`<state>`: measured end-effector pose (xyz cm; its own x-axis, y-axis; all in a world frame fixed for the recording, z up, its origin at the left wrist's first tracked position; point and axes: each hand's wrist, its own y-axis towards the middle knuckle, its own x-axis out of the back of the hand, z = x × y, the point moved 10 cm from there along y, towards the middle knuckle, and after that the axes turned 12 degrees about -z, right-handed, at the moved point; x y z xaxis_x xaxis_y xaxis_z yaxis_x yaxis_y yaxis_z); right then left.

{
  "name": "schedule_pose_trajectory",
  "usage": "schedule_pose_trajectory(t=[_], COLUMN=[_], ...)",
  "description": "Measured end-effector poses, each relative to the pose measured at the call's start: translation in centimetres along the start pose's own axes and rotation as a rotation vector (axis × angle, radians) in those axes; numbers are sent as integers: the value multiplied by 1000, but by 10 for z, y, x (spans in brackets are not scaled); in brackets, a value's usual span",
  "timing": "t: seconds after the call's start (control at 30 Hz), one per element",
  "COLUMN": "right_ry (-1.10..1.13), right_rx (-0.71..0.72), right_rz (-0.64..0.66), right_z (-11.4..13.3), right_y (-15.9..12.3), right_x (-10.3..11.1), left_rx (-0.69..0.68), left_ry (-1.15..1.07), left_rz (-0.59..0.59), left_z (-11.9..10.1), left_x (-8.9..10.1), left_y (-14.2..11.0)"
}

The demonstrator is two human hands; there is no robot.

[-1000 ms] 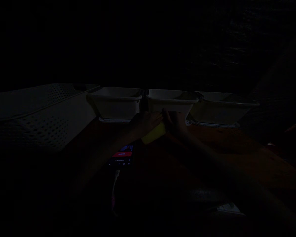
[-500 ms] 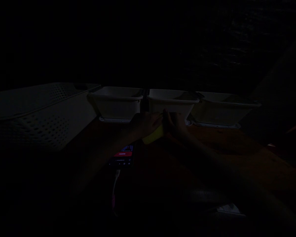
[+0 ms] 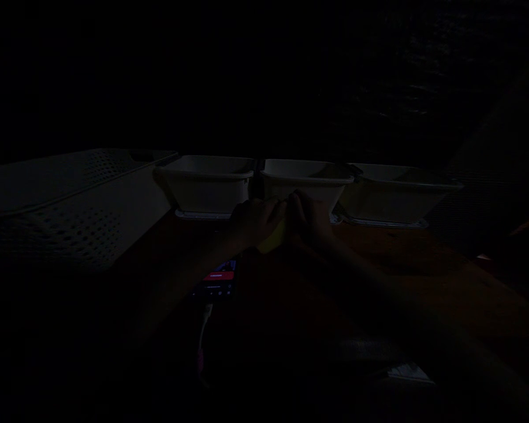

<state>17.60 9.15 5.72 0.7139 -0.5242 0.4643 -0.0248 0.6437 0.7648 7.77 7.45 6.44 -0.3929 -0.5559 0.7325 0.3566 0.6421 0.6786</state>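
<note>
The scene is very dark. My left hand (image 3: pixel 254 222) is closed around a yellow piece (image 3: pixel 272 239), which shows below its fingers; its kind cannot be made out. Close against it on the right, my right hand (image 3: pixel 311 217) has its fingers bent inward at the piece's far end, where the grip is partly hidden in shadow. Both hands are over the wooden table (image 3: pixel 379 249), in front of the middle pale tub (image 3: pixel 308 183). Under my left forearm lies a lit phone (image 3: pixel 220 279) with a cable (image 3: pixel 206 320) plugged in.
Another pale tub (image 3: pixel 211 191) stands to the left of the middle one, and a third tub (image 3: pixel 388 197) to its right. A large perforated basket (image 3: pixel 136 205) is at the far left. Near the front right lies a pale flat item (image 3: pixel 409 373).
Both hands stay together at the yellow piece, and less of it shows now. The right hand's fingers have curled closer to the left hand. The view has shifted slightly.
</note>
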Motion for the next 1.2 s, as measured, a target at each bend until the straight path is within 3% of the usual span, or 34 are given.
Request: schedule_pose_trajectory(t=[0.13, 0.27, 0.8, 1.2], right_ry=[-15, -26, 30, 24], right_rx=[17, 15, 1, 19], right_rz=[-34, -52, 12, 11], right_z=[2, 0, 9, 8], right_y=[1, 1, -2, 0], right_x=[4, 5, 2, 1], left_rx=[27, -40, -16, -67], left_ry=[-41, -62, 27, 16], left_rz=[-50, -138, -37, -89], left_z=[3, -3, -3, -7], left_x=[6, 14, 7, 9], left_y=[3, 5, 4, 4])
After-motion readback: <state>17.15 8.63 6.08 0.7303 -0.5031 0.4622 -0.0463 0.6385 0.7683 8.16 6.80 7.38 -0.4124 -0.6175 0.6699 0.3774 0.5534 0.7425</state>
